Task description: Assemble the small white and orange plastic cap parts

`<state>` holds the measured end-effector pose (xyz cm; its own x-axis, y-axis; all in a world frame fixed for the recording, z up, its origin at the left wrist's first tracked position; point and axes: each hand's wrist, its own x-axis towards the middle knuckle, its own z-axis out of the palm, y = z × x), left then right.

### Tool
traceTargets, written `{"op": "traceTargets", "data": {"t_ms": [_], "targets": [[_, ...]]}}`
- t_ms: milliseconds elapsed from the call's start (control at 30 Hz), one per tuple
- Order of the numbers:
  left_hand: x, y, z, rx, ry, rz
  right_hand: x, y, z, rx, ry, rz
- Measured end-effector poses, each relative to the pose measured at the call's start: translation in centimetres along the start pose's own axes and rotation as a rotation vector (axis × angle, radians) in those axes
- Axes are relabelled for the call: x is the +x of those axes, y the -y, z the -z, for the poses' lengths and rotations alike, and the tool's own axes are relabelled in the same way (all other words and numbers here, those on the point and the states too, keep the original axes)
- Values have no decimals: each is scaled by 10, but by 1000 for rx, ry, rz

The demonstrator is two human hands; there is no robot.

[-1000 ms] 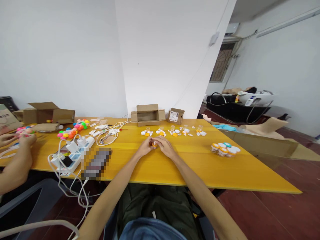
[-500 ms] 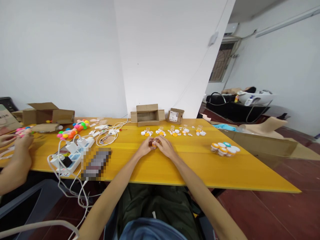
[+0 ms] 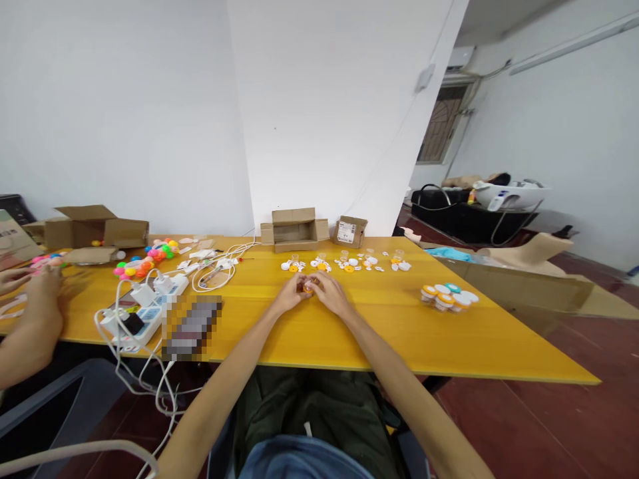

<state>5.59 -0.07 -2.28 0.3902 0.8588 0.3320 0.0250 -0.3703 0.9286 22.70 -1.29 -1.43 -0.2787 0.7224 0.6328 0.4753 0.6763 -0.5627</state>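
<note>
At the middle of the table, my left hand (image 3: 290, 293) and my right hand (image 3: 327, 293) meet with curled fingers around a small round orange-and-white jar (image 3: 308, 287). Fingers cover most of it, so I cannot make out its contents. Just beyond them runs a row of small clear cups (image 3: 344, 255), with orange lids (image 3: 349, 269), white lids (image 3: 405, 266) and little white pieces (image 3: 315, 264) lying about them. Off to the right, several closed jars (image 3: 445, 303) with orange, white and teal lids stand in a cluster.
Two cardboard boxes (image 3: 295, 233) (image 3: 351, 231) stand at the wall. On my left lie a power strip (image 3: 160, 307) with tangled white cables (image 3: 219, 266), a blurred-out phone (image 3: 194, 327) and colourful balls (image 3: 150, 259). Another person's hands (image 3: 42, 286) work at far left.
</note>
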Motion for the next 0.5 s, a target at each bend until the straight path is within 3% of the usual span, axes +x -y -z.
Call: {"op": "traceTargets", "data": {"t_ms": [500], "targets": [[-1, -2, 1, 28, 26, 4, 1, -4, 0, 92, 25, 46]]}}
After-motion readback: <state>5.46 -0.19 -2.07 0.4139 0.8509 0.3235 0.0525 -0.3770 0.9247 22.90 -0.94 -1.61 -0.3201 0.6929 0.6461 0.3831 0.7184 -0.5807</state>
